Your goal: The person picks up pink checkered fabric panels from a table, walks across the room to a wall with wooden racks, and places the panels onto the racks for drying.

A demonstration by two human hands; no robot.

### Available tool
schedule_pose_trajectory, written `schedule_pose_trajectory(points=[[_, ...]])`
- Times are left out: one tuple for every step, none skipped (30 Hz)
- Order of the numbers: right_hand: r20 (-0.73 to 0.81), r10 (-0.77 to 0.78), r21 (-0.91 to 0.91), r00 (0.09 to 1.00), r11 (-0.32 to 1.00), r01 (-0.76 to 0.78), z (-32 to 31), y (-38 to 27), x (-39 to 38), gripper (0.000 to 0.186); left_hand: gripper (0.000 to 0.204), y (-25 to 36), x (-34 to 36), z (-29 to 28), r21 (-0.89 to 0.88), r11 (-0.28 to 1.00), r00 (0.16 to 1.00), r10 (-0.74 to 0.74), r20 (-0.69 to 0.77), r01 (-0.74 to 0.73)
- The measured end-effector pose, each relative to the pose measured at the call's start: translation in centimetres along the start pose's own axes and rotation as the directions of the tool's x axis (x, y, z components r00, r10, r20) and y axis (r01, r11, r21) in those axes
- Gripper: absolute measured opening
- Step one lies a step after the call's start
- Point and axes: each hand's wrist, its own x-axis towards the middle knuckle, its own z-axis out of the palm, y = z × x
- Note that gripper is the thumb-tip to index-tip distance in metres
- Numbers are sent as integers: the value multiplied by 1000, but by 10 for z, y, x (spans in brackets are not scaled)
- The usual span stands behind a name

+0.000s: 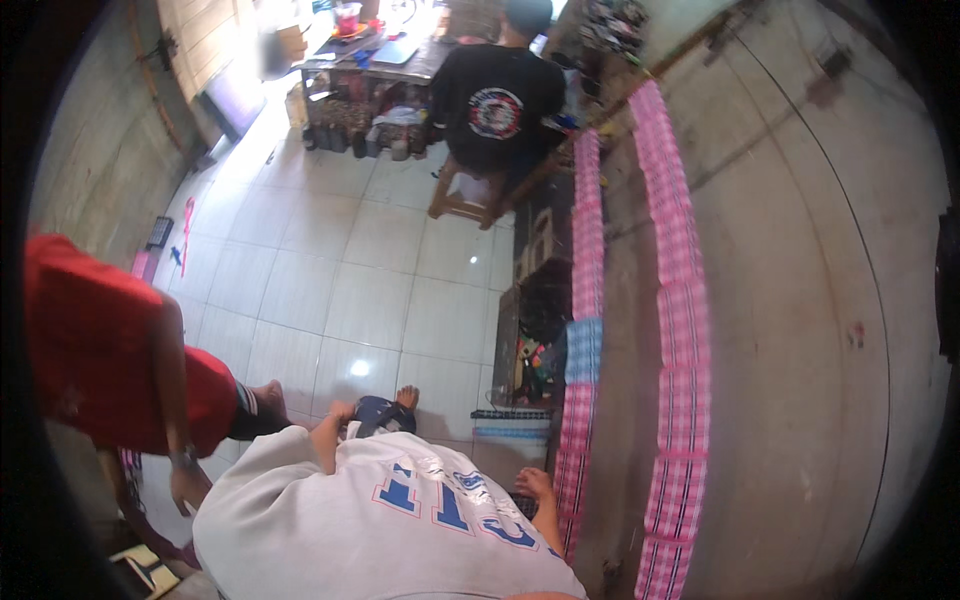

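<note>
Below me is the pale shirt [330, 520] with blue lettering that I wear. My left hand [342, 411] is close to the dark patterned shorts [378, 414] at my knee; its fingers are too small and blurred to make out. Out to the right, my right hand [533, 482] has its fingers apart and nothing visible in it. It hovers near a small dark gridded object [523, 504], beside a long strip of pink plaid cloth [570, 480]. One bare foot [406, 397] shows on the tiles ahead of my knee.
At left stands a person in red [100, 340], one arm hanging close by. Ahead, a person in black [500, 100] sits on a wooden stool [465, 200] at a cluttered table [400, 65]. A low shelf [510, 350] and a second plaid strip [683, 400] run along the right.
</note>
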Motion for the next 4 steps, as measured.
schedule_pose_trajectory(points=[[75, -40, -81, 996, 996, 47, 16, -19, 11, 34, 24, 5, 12, -17, -131, 988, 997, -78, -1, 77], [124, -51, -165, 991, 984, 71, 38, -38, 22, 33, 23, 2, 16, -40, -255, 955, 988, -157, 3, 152], [161, -67, -253, 985, 962, 107, 61, -57, 32, 32, 26, 6, 21, -64, -405, 889, 974, -223, 28, 215], [193, -62, -256, 979, 960, 112, 76, -76, 41, 32, 29, 11, 28, -88, -576, 795, 972, -235, 0, 192]])
